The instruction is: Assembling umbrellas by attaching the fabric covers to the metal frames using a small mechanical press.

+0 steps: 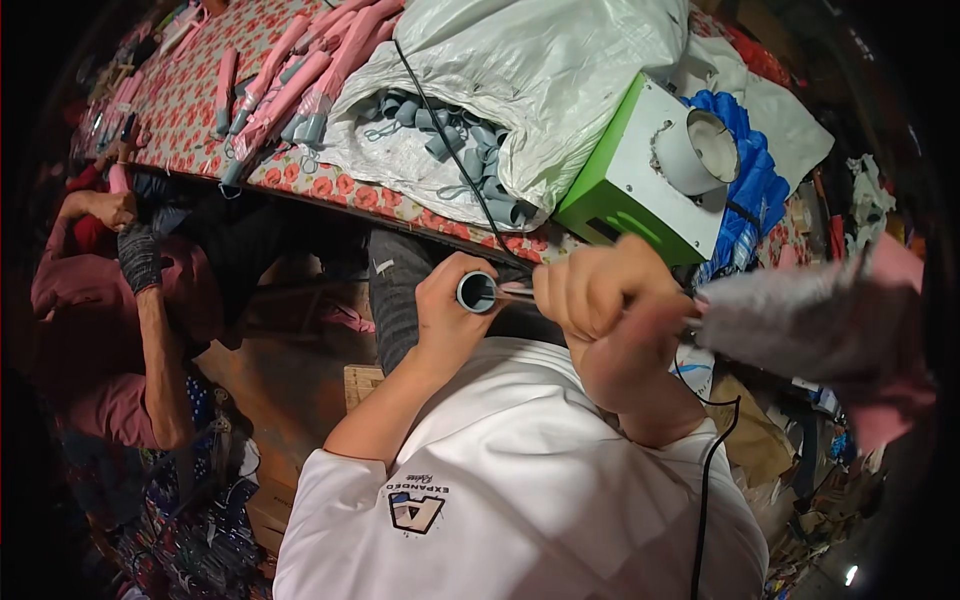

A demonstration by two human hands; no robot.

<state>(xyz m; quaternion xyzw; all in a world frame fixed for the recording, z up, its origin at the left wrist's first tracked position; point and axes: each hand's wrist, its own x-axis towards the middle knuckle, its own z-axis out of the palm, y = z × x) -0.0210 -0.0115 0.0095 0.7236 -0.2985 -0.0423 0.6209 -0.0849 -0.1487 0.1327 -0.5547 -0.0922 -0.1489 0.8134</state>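
Note:
My left hand (445, 312) is closed around a grey hollow umbrella handle (477, 292), its round open end facing up. A thin shaft runs from beside this handle to my right hand (612, 300), which is clenched and smeared by motion. Out past the right fist stretches the pink and greyish cloth of an umbrella (820, 325), badly blurred. Both hands are in front of my white shirt, just off the table's near edge. My right fingers hide the part of the umbrella inside them.
On the flower-patterned table (190, 110) lie folded pink umbrellas (285, 85) and a white sack (520, 70) with loose grey handles (440, 140). A green-and-white box (640, 170) with a round white fitting stands right, beside a blue bundle (745, 190). A black cord (450, 140) crosses the sack. A co-worker (130, 300) sits left.

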